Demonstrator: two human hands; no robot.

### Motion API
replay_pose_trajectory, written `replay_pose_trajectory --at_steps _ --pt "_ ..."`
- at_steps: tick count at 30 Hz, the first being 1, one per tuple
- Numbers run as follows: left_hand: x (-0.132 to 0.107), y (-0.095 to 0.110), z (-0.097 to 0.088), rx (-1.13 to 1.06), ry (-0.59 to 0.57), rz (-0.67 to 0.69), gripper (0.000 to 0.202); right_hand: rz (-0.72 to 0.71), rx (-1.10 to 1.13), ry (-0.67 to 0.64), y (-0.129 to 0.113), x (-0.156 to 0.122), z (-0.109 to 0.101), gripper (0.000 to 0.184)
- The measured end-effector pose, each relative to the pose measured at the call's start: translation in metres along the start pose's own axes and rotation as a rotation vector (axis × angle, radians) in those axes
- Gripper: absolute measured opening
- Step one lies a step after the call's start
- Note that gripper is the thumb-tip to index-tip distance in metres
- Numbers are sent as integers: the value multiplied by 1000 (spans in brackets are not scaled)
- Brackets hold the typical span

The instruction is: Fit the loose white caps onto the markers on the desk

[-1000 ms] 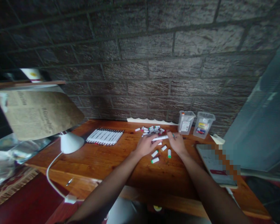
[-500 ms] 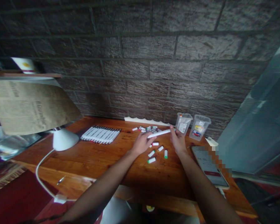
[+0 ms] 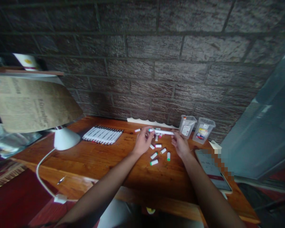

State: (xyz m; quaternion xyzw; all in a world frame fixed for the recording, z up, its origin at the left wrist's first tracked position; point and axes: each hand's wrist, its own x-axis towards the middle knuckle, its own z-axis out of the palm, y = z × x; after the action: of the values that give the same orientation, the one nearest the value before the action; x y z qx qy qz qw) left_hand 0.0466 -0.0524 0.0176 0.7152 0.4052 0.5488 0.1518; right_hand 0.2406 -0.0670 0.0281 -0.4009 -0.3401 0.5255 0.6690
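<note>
A white marker [image 3: 163, 132] is held level above the table between my two hands. My left hand [image 3: 143, 139] is closed round its left end, where a teal tip shows. The fingers of my right hand [image 3: 180, 142] pinch the opposite end. Beneath and in front of the hands lie loose white marker caps with coloured ends, among them a green-ended cap [image 3: 154, 162], another green-ended cap [image 3: 168, 156] and a pink-ended cap [image 3: 158, 146]. More caps behind the marker are partly hidden by it and by my fingers.
Left of my hands, white markers [image 3: 103, 135] lie side by side in a row. A lamp [image 3: 66, 139] stands beyond them. Two clear plastic containers [image 3: 187, 126] stand near the wall at the right. A tablet [image 3: 213, 171] lies by the table's right edge.
The marker has turned: its teal end was by my right hand and is now at my left hand. Both hands still hold it.
</note>
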Motion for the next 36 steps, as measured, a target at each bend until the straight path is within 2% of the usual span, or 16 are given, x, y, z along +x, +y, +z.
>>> replay_pose_trajectory --at_steps 2,6,9,11,15,20,24,28,31,36 --pt "3 -5 0 -35 82 -48 33 -32 -164 -105 5 -5 3 41" --pt "6 -11 0 -113 164 -81 38 -148 -528 -335 15 -12 6 40" --pt "7 -9 1 -200 168 -74 44 -269 -727 -479 19 -17 6 36" --pt "6 -6 0 -225 137 -60 41 -311 -795 -515 19 -19 5 33" --pt "4 1 -2 -173 88 -17 35 -371 -872 -513 19 -18 3 28" --pt "3 5 -4 -110 22 39 37 -408 -841 -489 21 -15 1 29" --pt "3 8 -5 -132 -24 29 41 -390 -810 -398 22 -17 2 31" --pt "4 8 -6 -133 10 19 35 -348 -759 -307 19 -16 2 34" --pt "5 6 -7 -139 32 13 33 -299 -684 -291 19 -15 2 36" --pt "6 3 -6 -175 1 2 32 -258 -644 -307 17 -16 2 36"
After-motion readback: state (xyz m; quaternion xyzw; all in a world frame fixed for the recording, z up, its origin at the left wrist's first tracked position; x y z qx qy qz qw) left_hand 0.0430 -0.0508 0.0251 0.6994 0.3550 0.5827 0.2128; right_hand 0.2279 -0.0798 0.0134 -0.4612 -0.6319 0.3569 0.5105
